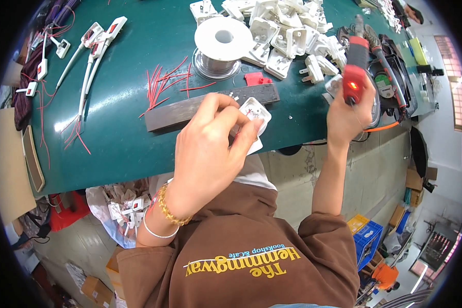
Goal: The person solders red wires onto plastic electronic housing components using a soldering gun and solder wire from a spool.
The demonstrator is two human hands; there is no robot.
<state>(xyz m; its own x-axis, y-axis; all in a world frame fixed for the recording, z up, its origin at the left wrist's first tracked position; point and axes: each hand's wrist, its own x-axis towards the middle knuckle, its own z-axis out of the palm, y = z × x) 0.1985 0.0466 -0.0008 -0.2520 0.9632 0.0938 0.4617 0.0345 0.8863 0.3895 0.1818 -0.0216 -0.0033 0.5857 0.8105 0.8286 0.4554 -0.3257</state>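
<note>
My left hand (210,141) pinches a small white plastic plug housing (259,109) at the table's near edge, beside the right end of a dark metal bar (185,114). Bits of red wire show inside the housing, partly behind my fingers. Off to the right, my right hand (350,110) is wrapped around a soldering iron (356,64) with a red and black handle and a glowing light; its metal end points away from me. Left of the bar's top lie several thin red wires (156,87). A spool of solder wire (215,56) stands behind the bar.
White plug housings (282,36) lie heaped at the back. White switch pieces with leads (95,49) lie at the left. A second tool (384,72) and black gear crowd the right. A bag of white parts (126,208) sits below the table edge.
</note>
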